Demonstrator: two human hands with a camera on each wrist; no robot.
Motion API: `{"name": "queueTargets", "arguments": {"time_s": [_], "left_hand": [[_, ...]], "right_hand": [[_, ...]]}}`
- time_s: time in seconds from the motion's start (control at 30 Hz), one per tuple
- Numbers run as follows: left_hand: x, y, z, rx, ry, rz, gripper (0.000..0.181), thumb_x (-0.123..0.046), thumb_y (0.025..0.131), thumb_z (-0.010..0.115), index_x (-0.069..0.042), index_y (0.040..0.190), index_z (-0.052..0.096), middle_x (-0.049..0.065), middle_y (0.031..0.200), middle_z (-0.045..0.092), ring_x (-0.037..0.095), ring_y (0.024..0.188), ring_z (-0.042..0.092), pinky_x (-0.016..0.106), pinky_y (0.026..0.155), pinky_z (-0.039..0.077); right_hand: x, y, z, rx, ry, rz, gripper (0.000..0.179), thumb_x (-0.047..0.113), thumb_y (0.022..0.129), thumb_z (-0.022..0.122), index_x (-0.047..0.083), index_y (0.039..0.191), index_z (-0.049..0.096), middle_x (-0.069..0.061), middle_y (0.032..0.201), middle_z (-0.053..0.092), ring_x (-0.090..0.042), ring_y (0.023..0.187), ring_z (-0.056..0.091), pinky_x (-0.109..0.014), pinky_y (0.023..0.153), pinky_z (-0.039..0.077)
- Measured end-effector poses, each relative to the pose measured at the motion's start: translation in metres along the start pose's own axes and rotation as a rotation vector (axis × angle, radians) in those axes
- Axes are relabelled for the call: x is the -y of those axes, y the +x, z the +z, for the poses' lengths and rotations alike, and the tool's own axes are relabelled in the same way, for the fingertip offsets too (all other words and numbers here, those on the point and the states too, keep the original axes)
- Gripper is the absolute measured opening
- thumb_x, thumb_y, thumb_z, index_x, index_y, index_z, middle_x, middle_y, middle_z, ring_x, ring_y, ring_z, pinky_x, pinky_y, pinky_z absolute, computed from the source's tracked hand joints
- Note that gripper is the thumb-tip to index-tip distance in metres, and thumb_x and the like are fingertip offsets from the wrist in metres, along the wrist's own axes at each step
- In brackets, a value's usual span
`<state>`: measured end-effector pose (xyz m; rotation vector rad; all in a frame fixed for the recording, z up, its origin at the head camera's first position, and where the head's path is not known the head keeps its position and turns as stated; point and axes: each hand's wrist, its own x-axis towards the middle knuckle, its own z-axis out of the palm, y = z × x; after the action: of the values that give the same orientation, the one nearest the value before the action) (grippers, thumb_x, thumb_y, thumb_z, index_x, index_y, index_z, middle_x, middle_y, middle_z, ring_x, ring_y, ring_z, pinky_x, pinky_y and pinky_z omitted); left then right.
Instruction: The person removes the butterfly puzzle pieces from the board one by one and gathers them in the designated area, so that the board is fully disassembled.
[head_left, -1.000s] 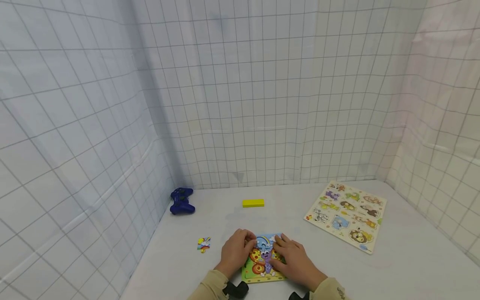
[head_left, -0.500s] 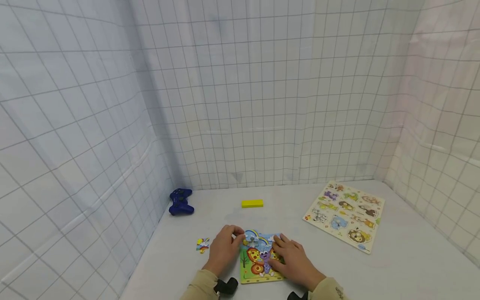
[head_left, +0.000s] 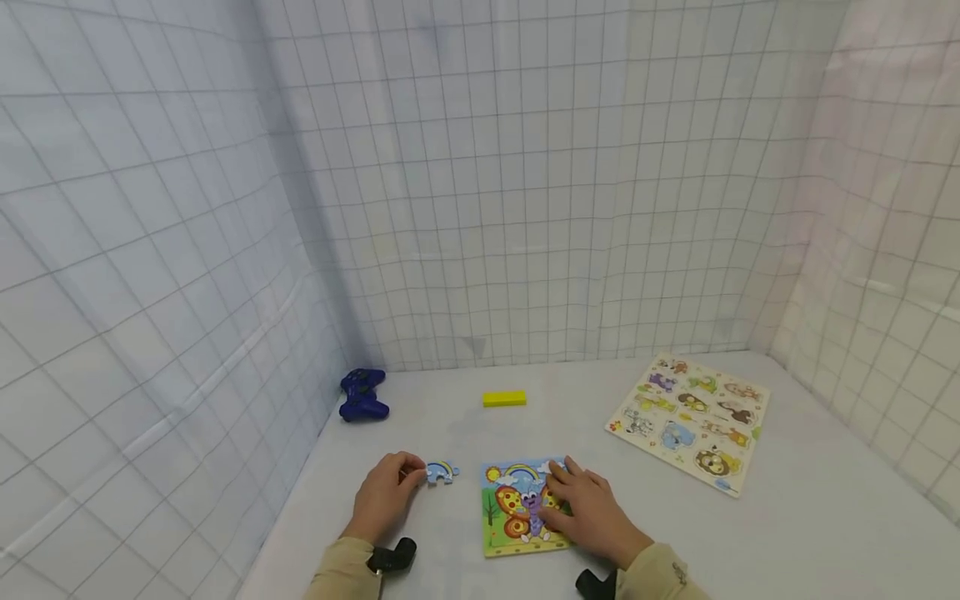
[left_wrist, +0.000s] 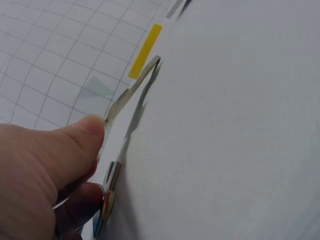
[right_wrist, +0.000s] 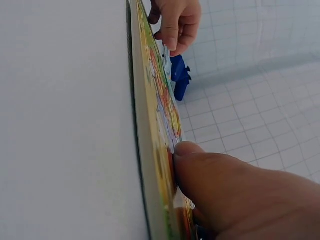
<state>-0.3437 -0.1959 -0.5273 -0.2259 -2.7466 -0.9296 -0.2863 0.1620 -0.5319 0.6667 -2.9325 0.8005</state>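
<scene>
My left hand pinches a rainbow puzzle piece just left of the butterfly puzzle board, which my right hand presses flat-fingered to the tabletop; a loose pinch may drop the piece.

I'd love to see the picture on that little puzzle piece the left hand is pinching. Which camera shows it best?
The head view: the puzzle piece faces up, rainbow visible, pinched by the left hand. The left wrist view shows it edge-on; the right wrist view shows only a distant sliver.
</scene>
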Motion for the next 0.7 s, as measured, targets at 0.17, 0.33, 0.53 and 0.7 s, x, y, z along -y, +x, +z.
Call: {"name": "queueTargets", "arguments": {"time_s": [0.17, 0.33, 0.53, 0.7], "left_hand": [[-0.0009, 0.0, 0.0, 0.026, 0.022, 0.016, 0.006, -0.023, 0.096, 0.074, -0.02, 0.099, 0.071, -0.005, 0.091, 0.061, 0.008, 0.078, 0.053, 0.03, 0.07, 0.043], [0.0014, -0.0002, -0.0011, 0.041, 0.056, 0.029, 0.005, -0.022, 0.095, 0.074, -0.019, 0.097, 0.07, -0.005, 0.089, 0.06, 0.008, 0.077, 0.052, 0.03, 0.07, 0.043], [0.0044, 0.0014, -0.0016, 0.055, 0.076, 0.033, 0.004, -0.023, 0.095, 0.075, -0.022, 0.096, 0.071, -0.007, 0.087, 0.06, 0.007, 0.075, 0.052, 0.03, 0.069, 0.043], [0.0019, 0.0031, -0.0032, 0.059, 0.071, 0.051, 0.005, -0.021, 0.094, 0.075, -0.02, 0.095, 0.071, -0.007, 0.086, 0.06, 0.007, 0.074, 0.052, 0.029, 0.068, 0.043]], "right_hand": [[-0.0035, 0.0004, -0.0026, 0.0, -0.019, 0.027, 0.068, 0.056, 0.099, 0.061, 0.008, 0.148, 0.056, -0.013, 0.161, 0.042, -0.045, 0.153, 0.028, -0.069, 0.114, 0.024], [-0.0072, 0.0009, -0.0033, 0.016, -0.004, 0.049, 0.068, 0.055, 0.098, 0.062, 0.008, 0.147, 0.056, -0.013, 0.161, 0.043, -0.045, 0.152, 0.028, -0.069, 0.114, 0.024], [-0.007, 0.0011, -0.0049, 0.03, 0.009, 0.042, 0.07, 0.057, 0.099, 0.061, 0.007, 0.148, 0.055, -0.014, 0.161, 0.042, -0.046, 0.152, 0.027, -0.07, 0.113, 0.025], [-0.0073, 0.0008, -0.007, 0.02, -0.005, 0.052, 0.068, 0.056, 0.098, 0.062, 0.008, 0.146, 0.057, -0.013, 0.161, 0.043, -0.046, 0.153, 0.027, -0.069, 0.114, 0.024]]}}
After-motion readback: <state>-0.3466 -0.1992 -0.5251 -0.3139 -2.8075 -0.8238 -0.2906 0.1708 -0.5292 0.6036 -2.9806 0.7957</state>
